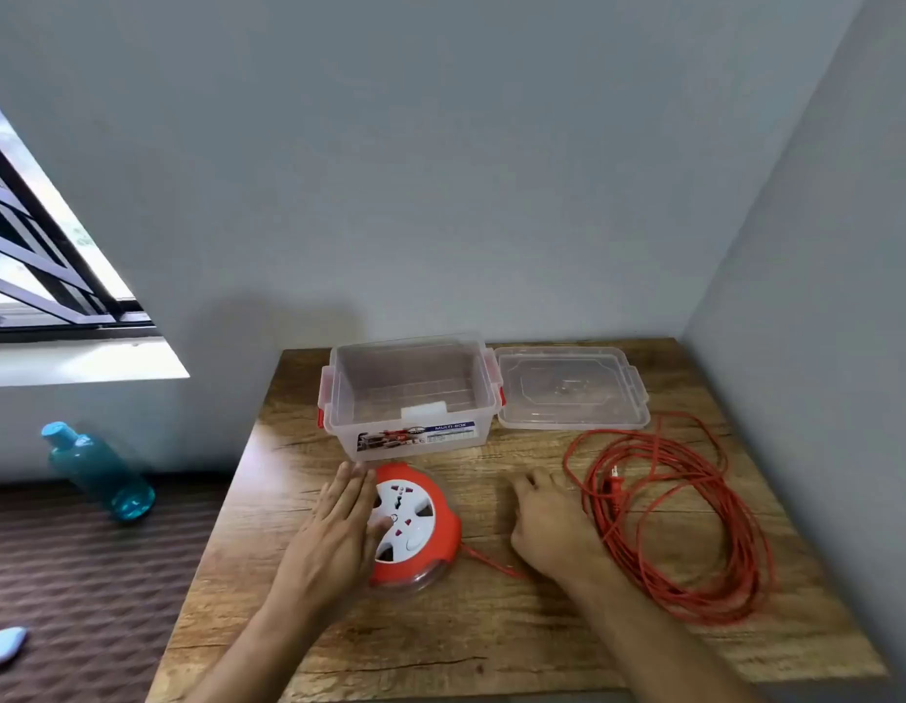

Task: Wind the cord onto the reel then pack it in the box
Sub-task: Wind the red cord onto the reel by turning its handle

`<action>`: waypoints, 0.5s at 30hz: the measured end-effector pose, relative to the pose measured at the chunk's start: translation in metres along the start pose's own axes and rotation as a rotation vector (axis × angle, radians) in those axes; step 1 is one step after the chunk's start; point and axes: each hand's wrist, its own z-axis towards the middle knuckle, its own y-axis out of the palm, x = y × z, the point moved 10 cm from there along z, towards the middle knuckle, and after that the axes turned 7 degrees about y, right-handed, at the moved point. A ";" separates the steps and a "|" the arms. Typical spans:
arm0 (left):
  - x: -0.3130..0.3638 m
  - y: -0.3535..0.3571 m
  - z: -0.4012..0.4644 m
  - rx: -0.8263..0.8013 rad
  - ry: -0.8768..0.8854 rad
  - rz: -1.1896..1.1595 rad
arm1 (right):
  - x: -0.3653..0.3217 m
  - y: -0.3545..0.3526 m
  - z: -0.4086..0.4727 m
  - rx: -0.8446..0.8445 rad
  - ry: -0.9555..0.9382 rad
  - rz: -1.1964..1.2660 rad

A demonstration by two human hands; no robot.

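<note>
The left hand [339,525] is covering the left part of the reel [415,525], so its contact with the rim is staying hidden. The right hand [547,525] is hiding where the cord [694,525] runs beneath it, and whether it is gripping the cord is unclear. The box [410,393] label's small print is reading too small. The bottom edge is cutting off both forearms and the desk [491,641].

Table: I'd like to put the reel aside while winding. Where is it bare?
The table is bare along its near edge, below both hands, and left of the box. The right side is crowded by the loose cord; the lid fills the far right corner.
</note>
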 end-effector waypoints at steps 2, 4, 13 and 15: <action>-0.005 0.004 -0.002 -0.021 -0.023 0.012 | 0.002 0.003 0.001 -0.048 0.009 0.007; -0.010 0.009 -0.005 -0.054 -0.055 0.032 | 0.000 0.004 0.000 -0.056 -0.001 -0.010; -0.026 0.007 -0.005 0.006 -0.330 -0.213 | -0.126 -0.001 -0.019 -0.058 -0.457 -0.036; -0.036 0.007 -0.006 0.014 -0.441 -0.274 | -0.138 0.004 -0.016 -0.070 -0.397 -0.076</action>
